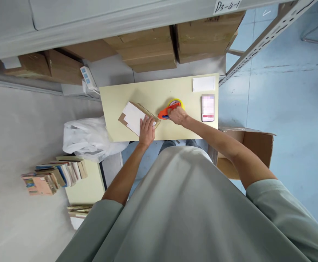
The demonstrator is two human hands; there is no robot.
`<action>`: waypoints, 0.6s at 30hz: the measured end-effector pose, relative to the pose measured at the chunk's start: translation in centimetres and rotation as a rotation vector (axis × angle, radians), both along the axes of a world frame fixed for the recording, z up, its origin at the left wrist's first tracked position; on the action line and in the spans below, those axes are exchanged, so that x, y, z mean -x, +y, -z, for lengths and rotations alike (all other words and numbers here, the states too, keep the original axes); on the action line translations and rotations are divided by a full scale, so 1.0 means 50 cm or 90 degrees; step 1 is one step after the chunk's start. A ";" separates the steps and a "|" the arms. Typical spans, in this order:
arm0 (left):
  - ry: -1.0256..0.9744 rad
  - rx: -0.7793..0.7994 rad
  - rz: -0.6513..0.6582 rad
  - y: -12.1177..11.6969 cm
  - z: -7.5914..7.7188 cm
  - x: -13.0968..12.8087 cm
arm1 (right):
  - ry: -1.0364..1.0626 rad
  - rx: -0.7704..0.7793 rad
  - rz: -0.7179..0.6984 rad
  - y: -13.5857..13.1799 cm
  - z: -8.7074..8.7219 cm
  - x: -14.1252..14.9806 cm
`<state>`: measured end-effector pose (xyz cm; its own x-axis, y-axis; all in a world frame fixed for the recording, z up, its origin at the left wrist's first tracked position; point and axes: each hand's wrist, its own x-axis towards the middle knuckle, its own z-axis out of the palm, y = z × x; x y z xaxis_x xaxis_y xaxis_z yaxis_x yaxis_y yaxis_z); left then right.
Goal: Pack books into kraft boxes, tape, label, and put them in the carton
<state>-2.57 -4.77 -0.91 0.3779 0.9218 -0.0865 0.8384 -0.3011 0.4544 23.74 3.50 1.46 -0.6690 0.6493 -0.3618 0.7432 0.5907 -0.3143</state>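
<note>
Head view: your left hand (pixel 147 131) lies flat, fingers extended and close together, on the near edge of a flat brown cardboard package (pixel 139 114) with a large white paper label (pixel 131 118) on its upper face. The package sits at a slant on the left half of the pale yellow rectangular surface (pixel 148 91). Your right hand (pixel 177 115) is clamped on an orange handheld tape dispenser (pixel 162 114) with a blue part; a yellow ring-shaped roll (pixel 181 102) shows just beyond your knuckles. The dispenser's tip is at the package's right corner; you cannot tell here whether they touch.

Right end of the surface: a white rectangular pad of paper (pixel 203 84) at the far corner, a dark-edged phone with a lit screen (pixel 208 108) nearer you.

Around you: crumpled white plastic bag (pixel 85 136) against the surface's left end, rows of worn books (pixel 66 174) beyond it, an open brown cardboard carton (pixel 257 145) low on your right. Closed brown cardboard boxes (pixel 148 49) line the grey metal shelf (pixel 137 16) ahead.
</note>
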 end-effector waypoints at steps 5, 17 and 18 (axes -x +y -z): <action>0.001 0.022 -0.012 0.003 -0.002 -0.005 | -0.069 0.064 0.029 0.016 -0.024 -0.011; -0.022 0.015 -0.024 -0.003 -0.013 -0.010 | -0.083 0.102 0.198 0.061 -0.061 0.066; -0.031 0.015 -0.029 -0.003 -0.017 -0.012 | -0.083 0.095 0.203 0.056 -0.074 0.060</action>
<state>-1.96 -4.91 -0.08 0.3403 0.9359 -0.0906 0.8274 -0.2523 0.5017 20.72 6.31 5.16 -0.3838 0.7518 -0.5362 0.9218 0.2779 -0.2703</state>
